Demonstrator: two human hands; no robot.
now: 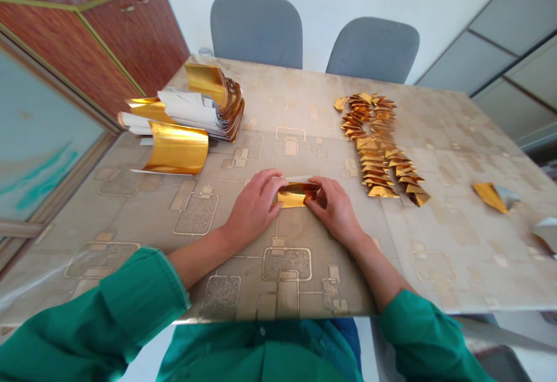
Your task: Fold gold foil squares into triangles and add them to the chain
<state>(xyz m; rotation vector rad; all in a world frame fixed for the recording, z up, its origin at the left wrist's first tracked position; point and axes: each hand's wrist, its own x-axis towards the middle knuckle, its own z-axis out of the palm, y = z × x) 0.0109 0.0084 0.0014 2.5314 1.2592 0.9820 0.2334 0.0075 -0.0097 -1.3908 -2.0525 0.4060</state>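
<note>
Between my two hands is a small sheet of gold foil paper [294, 197], partly rolled or folded, its shiny side showing. My left hand [256, 206] grips its left end with thumb and fingers. At the right end, the thumb and fingers of my right hand [333, 208] pinch the paper. Both hands rest low over the table in front of my body. The fingers cover both ends of the sheet, so how its edges lie there is hidden.
Stacked gold foil sheets [226, 109] lie at the back left, with a curved loose sheet [178, 148] before them. Rows of folded gold pieces [376, 144] lie to the right. A gold scrap [491, 196] sits farther right on the patterned tablecloth [287, 289]. Two grey chairs [256, 31] stand behind.
</note>
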